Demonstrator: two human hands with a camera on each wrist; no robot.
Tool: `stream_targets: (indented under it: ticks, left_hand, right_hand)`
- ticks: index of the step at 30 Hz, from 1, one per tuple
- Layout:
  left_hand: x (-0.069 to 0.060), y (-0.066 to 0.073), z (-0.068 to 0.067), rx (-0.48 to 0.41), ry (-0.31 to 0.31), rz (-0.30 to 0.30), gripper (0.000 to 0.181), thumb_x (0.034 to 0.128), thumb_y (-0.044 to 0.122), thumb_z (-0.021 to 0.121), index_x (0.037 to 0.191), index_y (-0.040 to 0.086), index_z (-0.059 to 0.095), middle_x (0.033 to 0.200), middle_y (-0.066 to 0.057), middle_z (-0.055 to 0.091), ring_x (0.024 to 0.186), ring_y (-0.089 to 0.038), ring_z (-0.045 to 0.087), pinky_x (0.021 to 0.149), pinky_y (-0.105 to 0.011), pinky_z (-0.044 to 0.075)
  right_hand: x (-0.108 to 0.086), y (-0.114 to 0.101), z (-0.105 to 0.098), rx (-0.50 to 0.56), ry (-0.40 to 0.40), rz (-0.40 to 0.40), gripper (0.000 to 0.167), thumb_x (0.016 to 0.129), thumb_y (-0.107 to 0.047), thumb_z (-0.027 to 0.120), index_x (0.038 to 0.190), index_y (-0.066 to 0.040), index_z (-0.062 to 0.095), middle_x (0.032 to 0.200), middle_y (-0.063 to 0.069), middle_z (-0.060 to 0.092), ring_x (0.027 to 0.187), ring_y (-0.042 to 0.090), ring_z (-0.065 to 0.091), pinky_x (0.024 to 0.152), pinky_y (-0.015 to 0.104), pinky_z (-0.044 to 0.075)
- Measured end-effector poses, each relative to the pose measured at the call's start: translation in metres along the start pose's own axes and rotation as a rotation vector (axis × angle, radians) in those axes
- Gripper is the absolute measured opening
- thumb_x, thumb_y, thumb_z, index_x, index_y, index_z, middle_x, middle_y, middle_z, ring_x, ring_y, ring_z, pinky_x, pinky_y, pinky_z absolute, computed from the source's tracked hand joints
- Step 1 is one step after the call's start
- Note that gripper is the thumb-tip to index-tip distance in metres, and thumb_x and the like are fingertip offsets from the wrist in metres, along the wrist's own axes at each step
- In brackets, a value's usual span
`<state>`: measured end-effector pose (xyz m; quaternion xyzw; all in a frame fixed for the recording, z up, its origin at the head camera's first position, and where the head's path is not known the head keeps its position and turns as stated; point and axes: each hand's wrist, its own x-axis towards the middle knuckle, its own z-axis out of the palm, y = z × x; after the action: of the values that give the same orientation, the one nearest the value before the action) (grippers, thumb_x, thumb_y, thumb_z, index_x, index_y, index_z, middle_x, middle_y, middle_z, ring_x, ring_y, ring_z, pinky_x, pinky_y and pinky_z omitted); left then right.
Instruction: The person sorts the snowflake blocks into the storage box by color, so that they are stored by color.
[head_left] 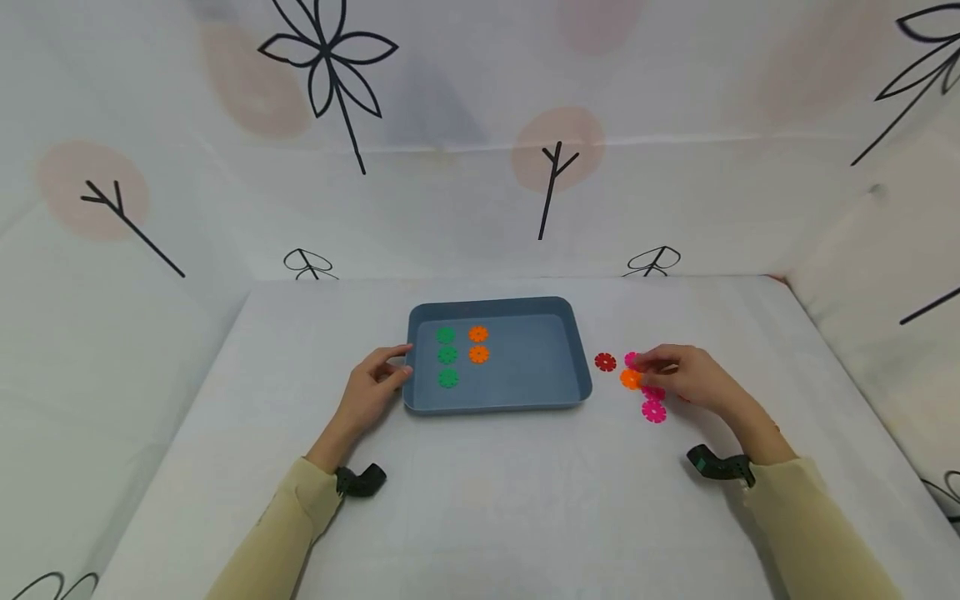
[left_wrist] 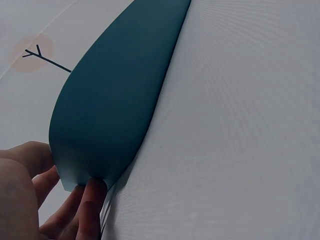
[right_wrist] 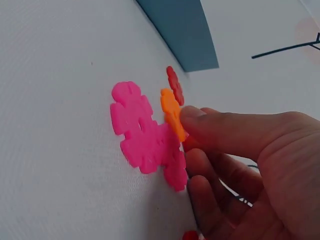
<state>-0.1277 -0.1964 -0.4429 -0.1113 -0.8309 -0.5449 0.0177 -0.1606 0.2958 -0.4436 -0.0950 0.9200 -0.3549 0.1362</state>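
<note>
My left hand [head_left: 369,387] touches the left end of a blue-grey tray [head_left: 517,407], its fingertips against the outer wall [left_wrist: 107,100]. Inside the tray lie three green notched plastic discs [head_left: 447,355] in a column, beside two orange ones [head_left: 478,355]. Right of the tray, my right hand [head_left: 693,379] is over a small group of loose discs. Its thumb and index finger pinch the edge of an orange disc [right_wrist: 171,107]. Several pink discs [right_wrist: 135,127] lie by the fingertips, partly overlapping. A red disc [head_left: 605,362] lies nearer the tray.
A white cloth [head_left: 480,500] covers the table. White fabric with line-drawn plants [head_left: 450,208] hangs behind and at both sides. In the right wrist view, another red piece [right_wrist: 190,235] shows partly below the fingers. Dark wrist cameras [head_left: 362,481] are strapped over the sleeves' ends.
</note>
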Motion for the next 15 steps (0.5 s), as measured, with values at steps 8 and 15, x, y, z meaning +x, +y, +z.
stream_targets:
  ticks: [8,15]
  left_hand:
    - [-0.0001,0.0011,0.0001,0.008,0.002,-0.006,0.039,0.098,0.008,0.064,0.135,-0.003,0.058,0.125,-0.025,0.059,0.095,-0.032,0.061,0.075,-0.021,0.047]
    - [0.0001,0.0003,-0.0002,0.017,0.003,0.002,0.039,0.098,0.008,0.064,0.135,-0.002,0.059,0.125,-0.024,0.059,0.094,-0.03,0.061,0.075,-0.021,0.047]
  right_hand:
    - [0.0049,-0.006,0.0049,-0.057,-0.032,-0.059,0.034,0.084,-0.012,0.079,0.115,-0.004,0.071,0.097,0.007,0.061,0.09,0.025,0.055,0.07,0.029,0.051]
    - [0.0065,-0.0087,0.0058,-0.038,-0.052,-0.023,0.036,0.084,-0.01,0.078,0.118,-0.003,0.07,0.097,0.008,0.059,0.092,0.026,0.053,0.071,0.03,0.051]
